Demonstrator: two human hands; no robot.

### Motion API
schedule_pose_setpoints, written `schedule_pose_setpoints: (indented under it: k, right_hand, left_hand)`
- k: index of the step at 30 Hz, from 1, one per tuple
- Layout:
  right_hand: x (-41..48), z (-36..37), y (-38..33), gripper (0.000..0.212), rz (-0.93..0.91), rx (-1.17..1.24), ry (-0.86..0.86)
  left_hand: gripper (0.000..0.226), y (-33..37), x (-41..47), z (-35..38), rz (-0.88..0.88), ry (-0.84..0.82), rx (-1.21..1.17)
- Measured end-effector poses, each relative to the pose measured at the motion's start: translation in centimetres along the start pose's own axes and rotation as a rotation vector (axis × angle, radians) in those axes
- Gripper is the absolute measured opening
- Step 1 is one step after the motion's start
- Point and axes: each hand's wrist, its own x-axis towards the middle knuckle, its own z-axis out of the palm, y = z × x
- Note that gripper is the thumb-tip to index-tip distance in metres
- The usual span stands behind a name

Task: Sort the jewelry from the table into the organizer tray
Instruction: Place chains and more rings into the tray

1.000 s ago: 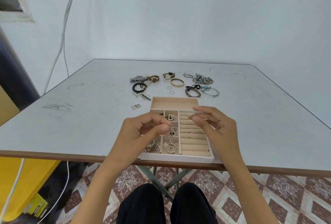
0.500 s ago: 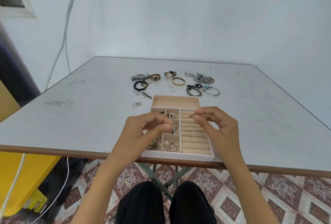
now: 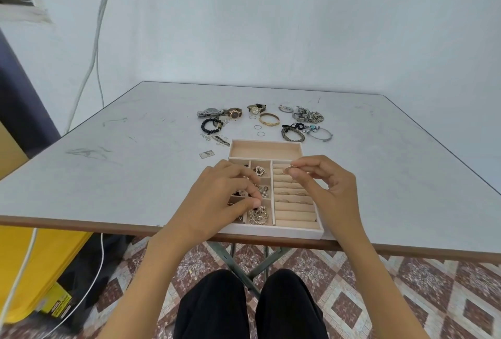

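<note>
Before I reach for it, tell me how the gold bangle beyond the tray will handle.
The gold bangle looks like a rigid hoop, so it probably keeps its shape when lifted. Lying flat on the table, it likely slides rather than rolls.

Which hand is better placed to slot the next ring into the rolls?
Right. The right hand pinches a thin ring just above the rolls on the tray's right side. The left hand is curled over the small compartments on the left, away from the rolls.
</note>
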Motion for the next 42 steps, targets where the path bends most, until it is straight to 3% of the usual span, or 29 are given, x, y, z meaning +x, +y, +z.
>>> schedule_pose_setpoints:
  k: [4, 9, 14, 17, 20, 24, 28, 33, 42]
  right_hand:
    - [0.0, 0.1, 0.1, 0.007, 0.011, -0.011, 0.004]
    - [-0.1, 0.0, 0.0, 0.010, 0.011, -0.011, -0.004]
    - [-0.1, 0.0, -0.1, 0.010, 0.004, -0.024, 0.002]
    - [-0.1, -0.1, 0.0, 0.010, -0.002, -0.028, 0.000]
    - [-0.1, -0.1, 0.0, 0.010, -0.004, -0.031, -0.001]
    - [-0.1, -0.2, 0.2, 0.011, -0.007, -0.025, -0.010]
    - [0.1, -0.1, 0.3, 0.008, -0.002, -0.027, -0.027]
    - [0.9, -0.2, -0.2, 0.004, 0.046, -0.029, -0.085]
    - [3.5, 1.3, -2.7, 0.007, 0.067, -0.099, -0.273]
  left_hand:
    - [0.019, 0.0, 0.3, 0.2, -0.020, 0.013, 0.049]
    - [0.009, 0.5, 0.7, 0.0, -0.060, 0.046, 0.121]
    - [0.033, 0.6, 0.6, 0.2, -0.059, 0.077, 0.192]
    - [0.034, 0.5, 0.2, 0.4, -0.036, 0.075, 0.146]
    - [0.028, -0.4, 0.0, -0.1, -0.087, 0.173, 0.013]
    - [0.033, -3.1, -0.3, -0.8, -0.174, 0.244, 0.059]
    - [0.047, -5.8, -0.8, -1.0, -0.287, 0.121, 0.141]
    - [0.056, -6.2, -0.4, -0.2, -0.441, -0.179, 0.338]
    - [0.056, -5.9, -0.3, 0.2, -0.463, -0.204, 0.419]
